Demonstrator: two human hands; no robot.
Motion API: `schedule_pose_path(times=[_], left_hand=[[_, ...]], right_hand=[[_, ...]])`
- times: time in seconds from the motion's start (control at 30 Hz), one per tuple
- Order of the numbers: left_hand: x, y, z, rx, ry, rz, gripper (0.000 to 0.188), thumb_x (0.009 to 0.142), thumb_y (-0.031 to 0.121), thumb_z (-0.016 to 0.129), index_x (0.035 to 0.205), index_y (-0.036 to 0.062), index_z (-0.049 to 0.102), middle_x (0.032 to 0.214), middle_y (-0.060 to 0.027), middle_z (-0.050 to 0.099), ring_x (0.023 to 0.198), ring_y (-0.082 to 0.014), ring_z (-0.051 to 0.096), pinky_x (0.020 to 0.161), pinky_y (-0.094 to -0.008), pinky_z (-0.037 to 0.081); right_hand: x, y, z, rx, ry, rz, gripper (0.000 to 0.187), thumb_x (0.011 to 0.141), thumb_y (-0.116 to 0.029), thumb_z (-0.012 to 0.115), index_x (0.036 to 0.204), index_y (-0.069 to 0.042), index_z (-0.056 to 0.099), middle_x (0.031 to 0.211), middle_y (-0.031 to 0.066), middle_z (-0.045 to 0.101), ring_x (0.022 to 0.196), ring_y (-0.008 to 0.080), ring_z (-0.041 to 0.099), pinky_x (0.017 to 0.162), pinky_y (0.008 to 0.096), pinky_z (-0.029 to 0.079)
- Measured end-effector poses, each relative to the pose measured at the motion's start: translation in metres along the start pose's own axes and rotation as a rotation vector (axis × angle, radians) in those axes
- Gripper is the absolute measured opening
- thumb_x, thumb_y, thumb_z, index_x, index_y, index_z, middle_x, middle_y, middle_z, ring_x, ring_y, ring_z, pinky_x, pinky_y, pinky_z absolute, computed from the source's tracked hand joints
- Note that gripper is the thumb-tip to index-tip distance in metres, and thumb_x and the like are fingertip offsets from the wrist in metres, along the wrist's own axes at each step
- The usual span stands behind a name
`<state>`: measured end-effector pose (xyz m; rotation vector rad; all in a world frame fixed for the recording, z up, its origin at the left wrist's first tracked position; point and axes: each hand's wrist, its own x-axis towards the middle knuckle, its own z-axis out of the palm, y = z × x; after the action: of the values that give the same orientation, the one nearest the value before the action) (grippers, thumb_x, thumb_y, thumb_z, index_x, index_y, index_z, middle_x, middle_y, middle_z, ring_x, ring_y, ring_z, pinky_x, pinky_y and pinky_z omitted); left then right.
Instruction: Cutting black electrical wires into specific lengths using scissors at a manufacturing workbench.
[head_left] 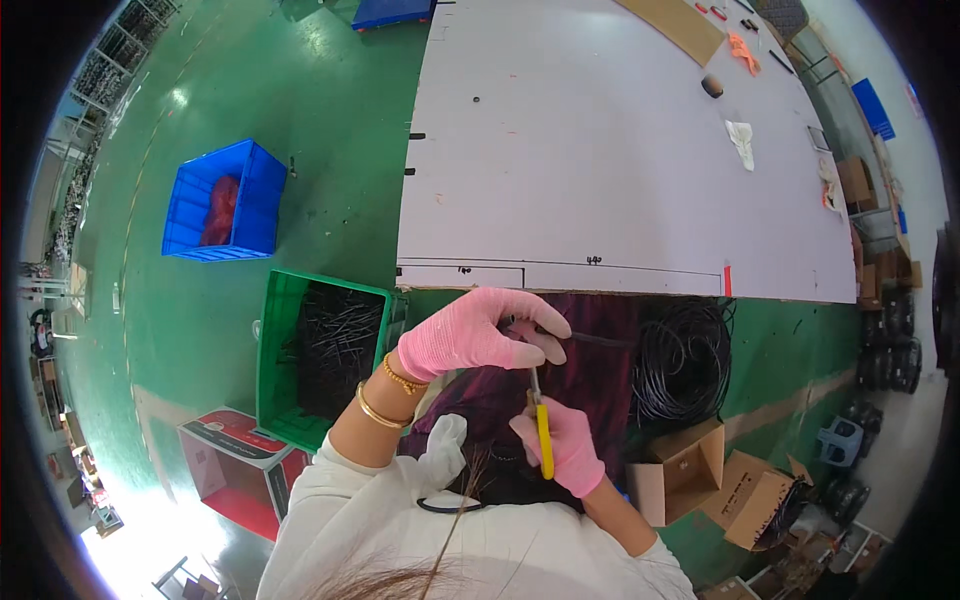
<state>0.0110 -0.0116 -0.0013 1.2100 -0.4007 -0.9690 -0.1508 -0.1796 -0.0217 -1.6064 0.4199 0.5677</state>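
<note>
My left hand (480, 332), in a pink glove with pale fingertips, is closed round a thin black cable (600, 341) just off the table's near edge. The cable runs out to the right toward a large coil of black cable (683, 360). Below the left fingers, my right hand (568, 445), also gloved in pink, grips yellow-handled scissors (545, 440). They are seen nearly edge-on, with the metal blades pointing up to the left fingertips. Whether the blades touch the cable is hidden by those fingers.
A white table (600, 180) with marked lines lies ahead. To my left stand a green crate (268, 370) of short black pieces, a blue crate (265, 205) with a red bag, and a red box (235, 465). Open cardboard boxes (650, 490) are at the right.
</note>
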Motion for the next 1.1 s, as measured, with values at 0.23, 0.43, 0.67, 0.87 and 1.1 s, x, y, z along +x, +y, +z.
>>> schedule_pose_path(times=[0.23, 0.43, 0.67, 0.87, 1.1], left_hand=[[-0.022, 0.006, -0.003, -0.04, 0.04, 0.008, 0.035, 0.077, -0.004, 0.064, 0.112, -0.0047, 0.065, 0.099, -0.0157, 0.074, 0.092, -0.0152, 0.07, 0.082, -0.0258, 0.054], [-0.081, 0.015, -0.012, -0.119, 0.269, -0.006, 0.034, 0.074, -0.006, 0.061, 0.108, -0.0054, 0.066, 0.096, -0.0145, 0.075, 0.087, -0.0124, 0.068, 0.077, -0.0235, 0.052], [-0.164, -0.036, -0.05, 0.983, 1.186, 0.051, 0.033, 0.074, 0.005, 0.07, 0.107, 0.0037, 0.068, 0.1, -0.0092, 0.071, 0.086, -0.0242, 0.067, 0.079, -0.0345, 0.051], [-0.107, -0.031, -0.012, 1.309, 1.039, 0.464, 0.026, 0.068, 0.006, 0.07, 0.094, 0.0101, 0.068, 0.104, -0.007, 0.066, 0.096, -0.0265, 0.064, 0.088, -0.0405, 0.05], [-0.027, -0.059, -0.006, 1.358, 1.067, 0.709, 0.021, 0.072, 0.016, 0.07, 0.092, 0.0139, 0.066, 0.101, -0.0018, 0.062, 0.094, -0.0216, 0.061, 0.092, -0.0388, 0.05]], right_hand=[[0.023, -0.022, -0.04, -0.147, 0.546, -0.51, 0.034, 0.071, -0.005, 0.084, 0.101, -0.004, 0.068, 0.089, 0.004, 0.067, 0.067, 0.0125, 0.057, 0.06, 0.0295, 0.047], [0.048, -0.022, -0.051, -0.607, 0.347, -0.706, 0.021, 0.075, -0.001, 0.081, 0.093, -0.002, 0.07, 0.073, 0.0015, 0.063, 0.061, 0.0107, 0.053, 0.056, 0.0261, 0.044], [0.075, -0.092, -0.036, -0.833, 0.21, -0.934, 0.038, 0.071, -0.014, 0.085, 0.07, -0.001, 0.05, 0.063, 0.014, 0.048, 0.052, 0.0242, 0.045, 0.05, 0.0357, 0.036], [0.109, -0.125, -0.027, -0.822, -0.17, -0.629, 0.032, 0.078, -0.015, 0.081, 0.074, 0.002, 0.053, 0.057, 0.0128, 0.047, 0.052, 0.0169, 0.043, 0.05, 0.0325, 0.039], [0.134, -0.151, -0.016, -0.963, -0.362, -0.537, 0.023, 0.083, -0.015, 0.074, 0.085, 0.003, 0.061, 0.061, 0.0132, 0.049, 0.056, 0.0149, 0.04, 0.053, 0.0313, 0.042]])
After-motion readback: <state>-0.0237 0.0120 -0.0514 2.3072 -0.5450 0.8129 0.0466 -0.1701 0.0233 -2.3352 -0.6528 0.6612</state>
